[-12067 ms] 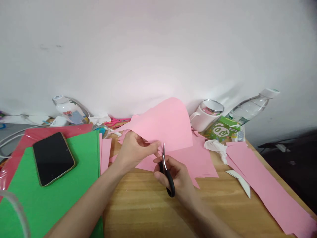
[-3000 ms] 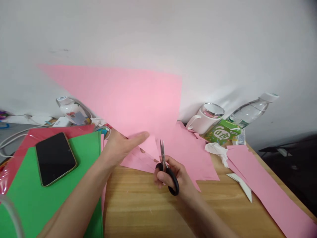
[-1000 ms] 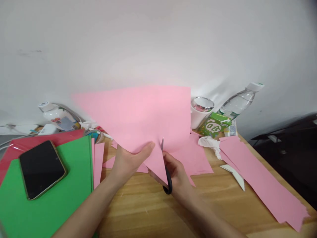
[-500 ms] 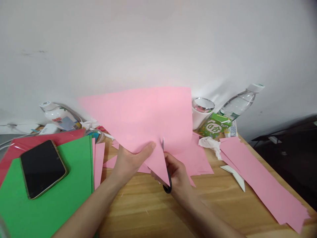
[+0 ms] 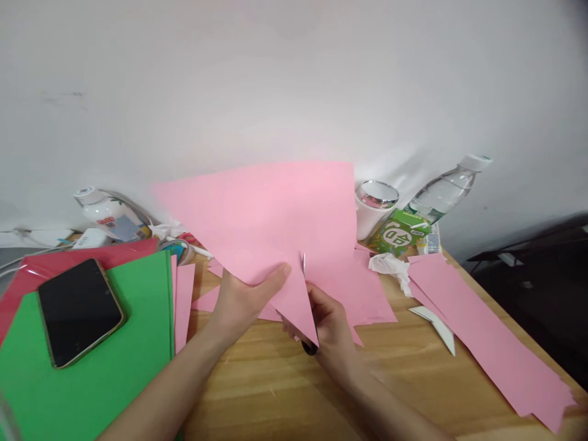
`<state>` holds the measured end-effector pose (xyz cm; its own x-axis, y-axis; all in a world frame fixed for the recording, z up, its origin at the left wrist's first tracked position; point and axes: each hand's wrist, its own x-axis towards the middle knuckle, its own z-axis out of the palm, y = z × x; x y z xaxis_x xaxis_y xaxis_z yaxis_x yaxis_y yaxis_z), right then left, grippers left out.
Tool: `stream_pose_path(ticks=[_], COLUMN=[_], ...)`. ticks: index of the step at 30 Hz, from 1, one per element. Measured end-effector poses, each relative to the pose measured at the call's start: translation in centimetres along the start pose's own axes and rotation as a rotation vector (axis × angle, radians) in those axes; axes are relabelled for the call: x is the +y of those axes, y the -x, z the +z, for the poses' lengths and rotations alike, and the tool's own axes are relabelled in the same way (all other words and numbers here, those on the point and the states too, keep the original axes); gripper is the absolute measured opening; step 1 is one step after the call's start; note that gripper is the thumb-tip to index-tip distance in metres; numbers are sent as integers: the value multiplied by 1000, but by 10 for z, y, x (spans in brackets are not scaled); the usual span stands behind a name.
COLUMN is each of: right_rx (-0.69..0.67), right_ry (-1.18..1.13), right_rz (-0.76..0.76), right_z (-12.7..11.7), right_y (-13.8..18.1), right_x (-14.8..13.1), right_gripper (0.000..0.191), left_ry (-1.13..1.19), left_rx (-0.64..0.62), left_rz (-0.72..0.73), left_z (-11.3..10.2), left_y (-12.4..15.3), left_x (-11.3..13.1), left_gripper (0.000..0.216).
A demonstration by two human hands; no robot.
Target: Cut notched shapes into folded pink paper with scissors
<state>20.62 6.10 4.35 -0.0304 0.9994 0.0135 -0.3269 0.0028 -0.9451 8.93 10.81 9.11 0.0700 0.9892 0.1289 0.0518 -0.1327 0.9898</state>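
Note:
A large pink sheet of paper (image 5: 257, 214) is held up over the table, partly cut from its near edge. My left hand (image 5: 245, 300) grips its lower left part, thumb on top and fingers hidden underneath. My right hand (image 5: 328, 318) is closed round the dark handles of a pair of scissors (image 5: 304, 264). One blade shows above the paper at the cut; the handles are mostly covered by the hand and by a pointed flap of the sheet. More pink paper pieces (image 5: 372, 294) lie beneath and behind my right hand.
Green paper (image 5: 138, 331) carrying a phone (image 5: 80, 312) lies at left, with a white bottle (image 5: 110, 214) behind. At right are a white cup (image 5: 370, 214), a green box (image 5: 399, 231), a water bottle (image 5: 445, 190), crumpled tissue (image 5: 390, 269) and pink strips (image 5: 487, 337).
The sheet's left corner has shifted slightly to the right. The near flap has dipped over more of the scissor handles, and the visible blade looks narrower. Both hands stay nearly in place.

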Motion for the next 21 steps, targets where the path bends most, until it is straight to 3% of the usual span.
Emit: stream_pose_path(ticks=[5,13,21], right_rx=[34,45,59], right_ry=[65,51,47], right_rz=[-6,-60,-22], right_z=[-3,-4,-3], right_y=[-1,-1,-1], right_x=[1,1,-1], right_gripper=[36,35,33], left_ry=[9,58,30], left_rx=[33,2,-8], left_rz=[4,17,28], left_z=[3,5,2], left_y=[2,3,3], left_x=[-4,-7,-10], left_gripper=[34,27,32])
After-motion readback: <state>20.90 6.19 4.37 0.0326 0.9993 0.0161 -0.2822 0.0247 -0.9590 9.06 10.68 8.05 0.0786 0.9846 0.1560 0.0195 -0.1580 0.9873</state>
